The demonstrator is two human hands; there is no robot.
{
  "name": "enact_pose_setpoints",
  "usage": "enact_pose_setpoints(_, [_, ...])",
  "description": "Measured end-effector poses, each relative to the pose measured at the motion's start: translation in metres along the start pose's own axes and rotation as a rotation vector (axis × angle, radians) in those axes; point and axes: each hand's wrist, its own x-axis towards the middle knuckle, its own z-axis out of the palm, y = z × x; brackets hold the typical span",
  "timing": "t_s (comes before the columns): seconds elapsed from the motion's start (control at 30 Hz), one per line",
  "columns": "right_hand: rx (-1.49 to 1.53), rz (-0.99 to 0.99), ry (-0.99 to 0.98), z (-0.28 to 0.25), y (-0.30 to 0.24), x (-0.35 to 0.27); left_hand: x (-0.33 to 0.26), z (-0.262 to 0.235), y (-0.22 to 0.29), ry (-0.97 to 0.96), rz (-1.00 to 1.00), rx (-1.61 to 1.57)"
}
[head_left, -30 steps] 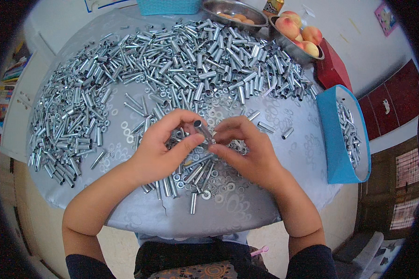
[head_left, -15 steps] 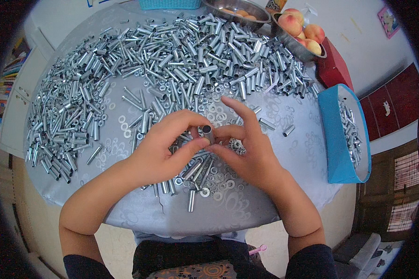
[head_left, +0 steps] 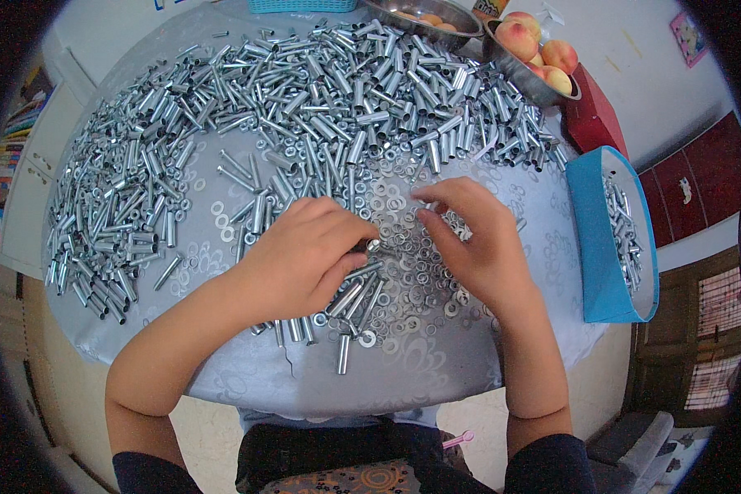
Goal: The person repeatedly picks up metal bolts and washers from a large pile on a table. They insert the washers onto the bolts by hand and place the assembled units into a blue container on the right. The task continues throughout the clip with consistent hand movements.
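My left hand (head_left: 305,259) is closed, thumb against bent fingers, around a metal tube (head_left: 373,244). Only its shiny end peeks out past the fingertips; the rest is hidden by the hand. To the right, my right hand (head_left: 482,239) hovers over loose flat washers (head_left: 407,267), thumb and index finger apart, with nothing visible between them. Beneath the left hand lie more tubes and bolts (head_left: 350,298). One short tube (head_left: 342,354) rests by itself nearer the table's front edge.
A wide heap of metal tubes, bolts and nuts (head_left: 305,90) arcs across the cloth-covered table (head_left: 247,375). At right stands a blue fabric bin (head_left: 591,247) holding metal parts. Farther back are a metal bowl (head_left: 514,78) of peaches, another bowl (head_left: 375,15) and a red box (head_left: 597,115).
My hands have come apart. The right hand has let go of the tube and moved right, over the washers; the left has turned, now covering most of the tube.
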Motion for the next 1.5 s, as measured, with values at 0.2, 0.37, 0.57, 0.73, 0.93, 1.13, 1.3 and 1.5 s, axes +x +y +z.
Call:
enact_pose_setpoints(0.2, [-0.026,-0.038,-0.052,0.004,-0.003,0.0,0.001,0.0,0.001,0.01,-0.012,0.015])
enact_pose_setpoints(0.37, [-0.018,-0.132,-0.089,0.018,0.006,-0.002,0.0,0.0,0.002,0.025,-0.012,0.03])
enact_pose_setpoints(0.57, [-0.043,-0.117,-0.13,0.023,0.001,-0.002,-0.001,0.002,0.001,0.055,-0.002,0.017])
enact_pose_setpoints(0.73, [-0.03,-0.097,-0.133,0.022,0.002,-0.002,0.0,0.003,0.001,0.051,0.001,0.029])
enact_pose_setpoints(0.93, [-0.113,-0.104,-0.143,0.019,0.002,-0.003,-0.001,0.003,0.001,0.056,0.006,0.033])
enact_pose_setpoints(1.13, [-0.136,-0.146,-0.102,0.02,-0.001,-0.002,-0.001,0.003,0.001,0.039,-0.005,0.038])
enact_pose_setpoints(1.3, [-0.183,-0.116,-0.091,0.02,-0.004,-0.003,0.0,0.004,0.002,0.049,-0.013,0.04])
enact_pose_setpoints(1.5, [-0.238,-0.093,-0.067,0.027,-0.006,-0.002,0.0,0.005,0.004,0.093,-0.001,0.05])
